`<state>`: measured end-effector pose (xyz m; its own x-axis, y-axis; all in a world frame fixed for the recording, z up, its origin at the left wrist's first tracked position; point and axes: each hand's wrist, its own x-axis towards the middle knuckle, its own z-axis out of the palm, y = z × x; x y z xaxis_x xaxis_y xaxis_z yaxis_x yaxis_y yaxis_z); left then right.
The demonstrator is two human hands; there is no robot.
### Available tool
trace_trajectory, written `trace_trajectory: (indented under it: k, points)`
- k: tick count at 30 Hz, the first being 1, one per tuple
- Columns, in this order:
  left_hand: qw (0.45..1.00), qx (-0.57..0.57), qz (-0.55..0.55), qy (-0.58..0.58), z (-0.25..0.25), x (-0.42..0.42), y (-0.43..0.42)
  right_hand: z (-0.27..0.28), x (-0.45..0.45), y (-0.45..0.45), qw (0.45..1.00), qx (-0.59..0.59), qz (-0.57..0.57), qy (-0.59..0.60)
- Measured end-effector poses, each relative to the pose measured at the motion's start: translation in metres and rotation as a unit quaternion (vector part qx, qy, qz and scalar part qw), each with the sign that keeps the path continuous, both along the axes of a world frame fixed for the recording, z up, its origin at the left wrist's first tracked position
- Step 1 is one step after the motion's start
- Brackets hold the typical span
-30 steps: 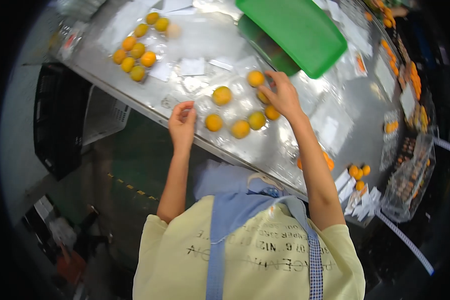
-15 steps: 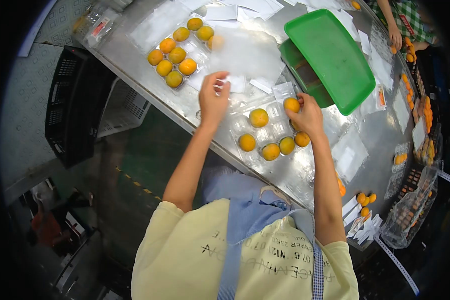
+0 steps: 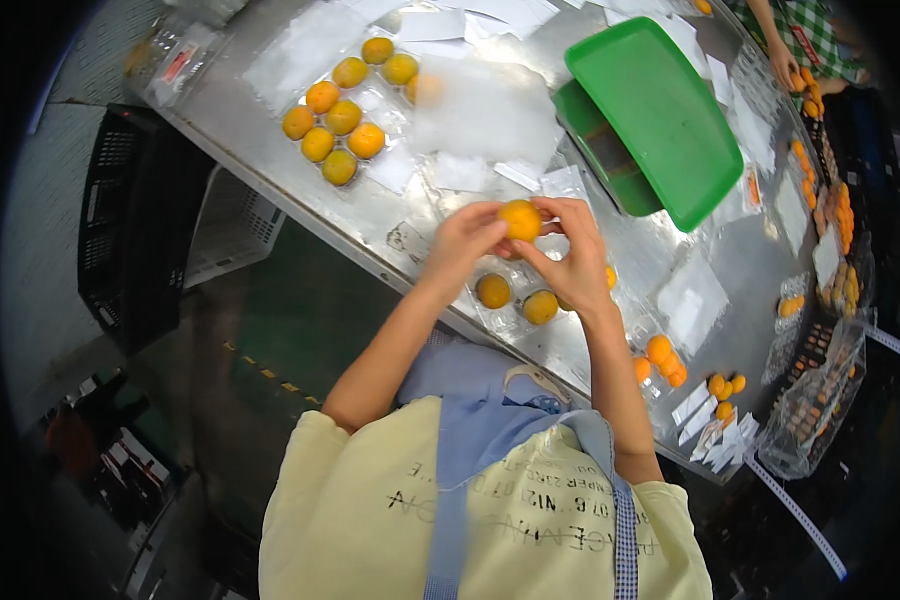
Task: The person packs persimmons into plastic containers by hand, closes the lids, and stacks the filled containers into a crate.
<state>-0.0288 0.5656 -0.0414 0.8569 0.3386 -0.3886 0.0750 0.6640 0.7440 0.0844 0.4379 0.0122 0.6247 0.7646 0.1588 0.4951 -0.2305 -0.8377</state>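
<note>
An orange fruit (image 3: pixel 519 220) is held between both hands above a clear plastic tray. My left hand (image 3: pixel 467 243) has its fingers on the fruit's left side, and my right hand (image 3: pixel 572 250) grips it from the right. Below them, more fruit sits in the tray, including a greenish-orange one (image 3: pixel 493 290) and another (image 3: pixel 540 307); my hands and forearm hide part of the tray. Farther left, a second clear tray holds several fruits (image 3: pixel 343 117), with a translucent sheet (image 3: pixel 485 110) beside it, over one fruit at its right end.
A green basket (image 3: pixel 656 120) stands tilted on the metal table (image 3: pixel 390 262). Papers (image 3: pixel 432 26) lie at the back. Small oranges (image 3: pixel 660 350) and paper strips (image 3: pixel 725 437) are at the right. Another person's hand (image 3: pixel 782 60) is at the upper right. Black crates (image 3: pixel 135 230) stand left.
My right hand has lifted a fruit from the tray's right side and moved left with it. My left hand has come down and right to meet it, and its fingers now touch the fruit.
</note>
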Motion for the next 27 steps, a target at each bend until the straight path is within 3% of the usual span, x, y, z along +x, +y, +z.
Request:
trace_trajectory:
  k: [3,7,11,18,22,27]
  points:
    - [0.996,-0.087,-0.002,-0.009,0.005,-0.015,0.005,0.002,-0.006,-0.004,0.995,0.028,0.011,0.100]
    - [0.996,-0.082,0.037,-0.017,0.017,-0.027,-0.011,0.004,-0.009,-0.011,0.992,0.033,0.047,0.108]
    - [0.990,0.091,0.105,0.037,0.032,-0.042,-0.033,0.009,-0.019,-0.015,0.993,0.024,0.089,0.076]
    - [0.981,0.155,0.119,0.017,0.034,-0.059,-0.049,-0.007,-0.038,-0.028,0.991,0.049,0.075,0.096]
    - [0.990,0.097,0.101,0.001,0.037,-0.057,-0.034,0.001,-0.046,-0.017,0.990,0.063,0.055,0.117]
    - [0.999,-0.004,0.040,0.000,0.026,-0.063,0.031,-0.003,-0.054,0.033,0.996,0.062,0.038,0.048]
